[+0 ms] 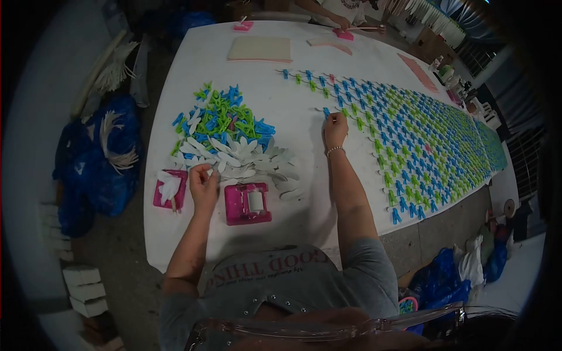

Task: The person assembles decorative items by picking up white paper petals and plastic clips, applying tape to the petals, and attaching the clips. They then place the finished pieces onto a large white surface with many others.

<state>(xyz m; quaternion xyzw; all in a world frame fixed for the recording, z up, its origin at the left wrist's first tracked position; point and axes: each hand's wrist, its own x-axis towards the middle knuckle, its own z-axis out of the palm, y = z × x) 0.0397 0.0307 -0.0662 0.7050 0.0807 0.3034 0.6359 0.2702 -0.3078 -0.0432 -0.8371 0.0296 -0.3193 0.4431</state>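
Note:
My right hand [335, 127], with a beaded bracelet at the wrist, pinches at a blue clothespin [326, 111] by the left edge of the laid-out rows. Those rows of blue and green clothespins [404, 134] spread over the right side of the table, each with a thin pale piece. My left hand [203, 182] is closed at the front of a heap of white flat strips [234, 158]; what its fingertips hold is too small to make out. Behind the strips lies a pile of loose blue and green clothespins [225, 117].
A pink roller box [249, 217] and a pink tray [158, 193] with white material flank my left forearm. A stack of pale sheets [259, 49] lies farther back. Across the white table [293, 225], another person's hand [342, 23] is near a pink box. Blue bags [99, 158] stand left.

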